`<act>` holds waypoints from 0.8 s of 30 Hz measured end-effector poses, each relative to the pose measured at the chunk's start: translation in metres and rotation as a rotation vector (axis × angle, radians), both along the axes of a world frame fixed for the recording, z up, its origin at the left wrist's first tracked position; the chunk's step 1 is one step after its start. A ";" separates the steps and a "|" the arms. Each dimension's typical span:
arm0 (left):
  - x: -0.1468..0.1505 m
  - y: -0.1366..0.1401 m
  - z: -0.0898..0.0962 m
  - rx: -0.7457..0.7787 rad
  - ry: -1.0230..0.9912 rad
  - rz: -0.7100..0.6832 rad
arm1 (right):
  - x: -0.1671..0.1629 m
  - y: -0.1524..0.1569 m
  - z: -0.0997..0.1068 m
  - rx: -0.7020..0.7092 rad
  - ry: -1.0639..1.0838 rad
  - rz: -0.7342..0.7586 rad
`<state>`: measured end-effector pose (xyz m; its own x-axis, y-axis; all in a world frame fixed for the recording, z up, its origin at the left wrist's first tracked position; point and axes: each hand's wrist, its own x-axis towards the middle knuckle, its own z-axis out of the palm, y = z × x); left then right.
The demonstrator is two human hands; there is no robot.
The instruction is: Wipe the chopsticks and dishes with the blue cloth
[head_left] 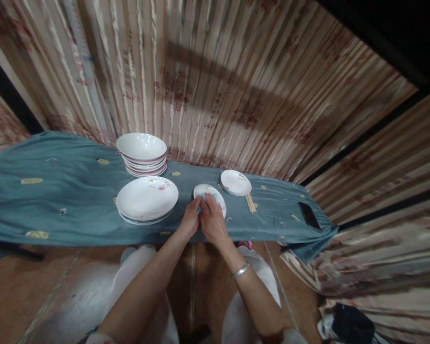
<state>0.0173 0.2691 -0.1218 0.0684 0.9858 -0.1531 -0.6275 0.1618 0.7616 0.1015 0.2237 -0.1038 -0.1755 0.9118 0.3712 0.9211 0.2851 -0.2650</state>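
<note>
A small white plate [205,190] lies on the teal cloth [68,191] just in front of me. My left hand [189,219] grips its near left rim. My right hand [211,220] presses a light blue cloth [215,197] onto the plate's face. A silver bracelet sits on my right wrist. To the left rests a stack of large white plates with a flower print [146,198]. Behind that stands a stack of white bowls [142,153]. To the right sits another small pile of white plates [235,182].
Wooden chopsticks [251,203] lie beside the right-hand plates. A black phone [308,215] rests near the cloth's right end. Striped curtains hang behind. A dark bag [351,325] sits on the floor at lower right. My knees are under the cloth's near edge.
</note>
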 end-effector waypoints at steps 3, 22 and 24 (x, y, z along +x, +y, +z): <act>0.001 -0.002 0.005 -0.057 -0.073 -0.009 | 0.005 0.010 0.010 -0.029 0.001 0.067; -0.004 -0.005 0.016 -0.047 0.009 -0.215 | 0.023 0.073 0.036 -0.166 0.161 0.446; -0.004 -0.005 0.015 -0.051 0.020 -0.215 | 0.023 0.082 0.035 -0.173 0.161 0.479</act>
<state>0.0134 0.2638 -0.1067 0.2725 0.9399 -0.2058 -0.5593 0.3288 0.7610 0.1244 0.3061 -0.0692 -0.5403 0.7938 0.2791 0.6421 0.6033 -0.4730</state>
